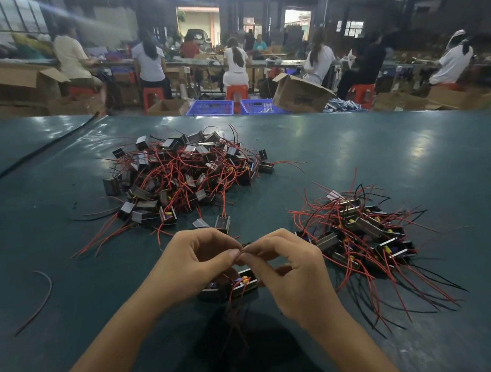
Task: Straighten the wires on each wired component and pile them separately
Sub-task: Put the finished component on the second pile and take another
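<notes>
The component (240, 282), a small black block with yellow and blue parts, sits low between the two hands, just above the green table (72, 343). Whether it rests on the surface or on the lower fingers I cannot tell. One red wire (239, 280) rises from it to the fingertips; others trail down toward the person.

The step in hand looks like straightening this piece's wires. Next, the pinched fingers probably need to draw along the wire to its end, then the piece goes to its pile.

The left hand (198, 264) and right hand (290, 269) meet thumb-and-forefinger tip to tip, both pinching the wire, the other fingers curled beneath, wrists raised.

Beyond lies a big tangled pile (188, 174); to the right a second pile (363, 233), its wires fanned outward. A loose wire (41, 297) lies far left.
</notes>
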A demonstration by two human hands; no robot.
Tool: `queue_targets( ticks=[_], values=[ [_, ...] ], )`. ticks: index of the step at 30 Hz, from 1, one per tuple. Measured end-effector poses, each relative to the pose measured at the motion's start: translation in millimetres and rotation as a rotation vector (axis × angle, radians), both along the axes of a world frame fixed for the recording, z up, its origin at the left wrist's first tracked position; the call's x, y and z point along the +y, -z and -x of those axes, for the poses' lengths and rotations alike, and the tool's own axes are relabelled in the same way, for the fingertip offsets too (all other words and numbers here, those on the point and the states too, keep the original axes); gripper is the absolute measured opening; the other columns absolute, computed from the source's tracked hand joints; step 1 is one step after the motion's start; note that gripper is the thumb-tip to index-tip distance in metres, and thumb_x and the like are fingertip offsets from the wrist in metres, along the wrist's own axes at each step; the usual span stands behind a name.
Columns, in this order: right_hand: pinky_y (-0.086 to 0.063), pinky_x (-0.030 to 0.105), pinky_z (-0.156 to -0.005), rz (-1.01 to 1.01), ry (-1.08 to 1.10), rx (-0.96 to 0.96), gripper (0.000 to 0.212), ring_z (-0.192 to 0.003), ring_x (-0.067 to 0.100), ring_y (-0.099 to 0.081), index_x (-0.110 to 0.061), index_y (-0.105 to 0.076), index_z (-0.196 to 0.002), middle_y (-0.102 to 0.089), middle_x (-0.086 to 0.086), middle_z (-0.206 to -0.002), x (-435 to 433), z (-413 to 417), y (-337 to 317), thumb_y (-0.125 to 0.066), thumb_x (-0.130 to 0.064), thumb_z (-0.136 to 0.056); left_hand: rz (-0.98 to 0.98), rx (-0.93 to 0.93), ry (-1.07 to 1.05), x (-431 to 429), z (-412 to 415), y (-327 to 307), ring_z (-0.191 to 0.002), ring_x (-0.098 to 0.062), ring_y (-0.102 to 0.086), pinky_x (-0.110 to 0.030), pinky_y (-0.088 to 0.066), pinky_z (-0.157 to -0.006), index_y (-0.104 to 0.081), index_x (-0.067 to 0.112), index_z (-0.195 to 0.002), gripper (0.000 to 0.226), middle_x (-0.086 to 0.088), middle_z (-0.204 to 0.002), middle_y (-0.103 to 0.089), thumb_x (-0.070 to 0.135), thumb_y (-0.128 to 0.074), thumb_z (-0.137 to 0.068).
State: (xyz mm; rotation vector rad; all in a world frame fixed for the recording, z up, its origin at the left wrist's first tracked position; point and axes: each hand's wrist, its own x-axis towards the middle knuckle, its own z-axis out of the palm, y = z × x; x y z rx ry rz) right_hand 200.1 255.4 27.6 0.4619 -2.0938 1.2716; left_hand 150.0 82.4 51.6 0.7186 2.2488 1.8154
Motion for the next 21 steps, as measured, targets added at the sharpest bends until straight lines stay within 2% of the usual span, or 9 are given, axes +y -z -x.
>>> queue_targets(
  ticks=[3, 8, 11, 15, 17, 21],
  values=[
    [-0.047, 0.012, -0.053, -0.060, -0.018, 0.046, 0.008, -0.082, 0.007, -0.064, -0.007, -0.073, -0.088, -0.064, -0.003, -0.095, -0.5, -0.7, 0.5, -0.073, -0.015, -0.086, 0.029, 0.003, 0.003, -1.4, -0.6, -2.2, -0.069, -0.021, -0.071, -0.027, -0.057, -0.064, -0.071, 0.006, -0.091, 0.010, -0.007, -0.078, -0.074, -0.001, -0.064, -0.088],
    [-0.039, 0.006, -0.061, -0.072, 0.013, 0.050, 0.005, -0.073, 0.002, -0.061, -0.012, -0.072, -0.084, -0.064, -0.008, -0.083, -0.2, 0.6, 0.3, -0.075, -0.016, -0.084, 0.075, 0.040, -0.022, -0.6, -2.5, -3.7, -0.069, -0.030, -0.068, -0.039, -0.056, -0.066, -0.072, 0.008, -0.085, 0.020, -0.015, -0.073, -0.071, -0.007, -0.059, -0.089],
    [-0.041, 0.006, -0.059, -0.048, 0.027, 0.022, 0.003, -0.071, 0.002, -0.063, -0.014, -0.073, -0.084, -0.067, -0.011, -0.079, -0.5, -1.5, -2.0, -0.075, -0.016, -0.083, 0.066, 0.040, -0.005, 0.3, -3.5, -4.0, -0.067, -0.026, -0.066, -0.035, -0.055, -0.064, -0.072, 0.007, -0.086, 0.020, -0.017, -0.074, -0.070, -0.007, -0.058, -0.090],
    [-0.046, 0.010, -0.058, 0.065, 0.017, -0.052, 0.008, -0.066, 0.003, -0.067, -0.019, -0.073, -0.080, -0.070, -0.014, -0.072, -1.0, -5.5, -8.5, -0.075, -0.012, -0.082, 0.014, 0.051, 0.034, 0.4, -4.2, -2.3, -0.068, -0.016, -0.068, -0.024, -0.055, -0.063, -0.073, 0.008, -0.089, 0.006, -0.009, -0.079, -0.074, 0.008, -0.067, -0.087],
    [-0.050, 0.016, -0.057, 0.182, 0.021, -0.218, 0.017, -0.064, 0.005, -0.067, -0.023, -0.071, -0.076, -0.072, -0.009, -0.072, -2.5, -6.6, -12.3, -0.075, -0.008, -0.082, 0.012, 0.078, 0.049, 0.2, -5.0, -1.4, -0.069, -0.013, -0.069, -0.021, -0.054, -0.064, -0.074, 0.009, -0.087, 0.013, -0.008, -0.079, -0.074, 0.019, -0.071, -0.080],
    [-0.049, 0.023, -0.043, 0.737, -0.197, -0.851, 0.011, -0.056, 0.011, -0.066, -0.015, -0.068, -0.083, -0.073, 0.005, -0.076, 1.8, -7.8, -22.4, -0.069, -0.005, -0.085, 0.024, 0.129, 0.062, 1.8, -5.0, 0.7, -0.067, -0.007, -0.067, -0.017, -0.051, -0.063, -0.074, 0.010, -0.084, 0.018, -0.006, -0.077, -0.074, 0.026, -0.072, -0.075]
  ],
)
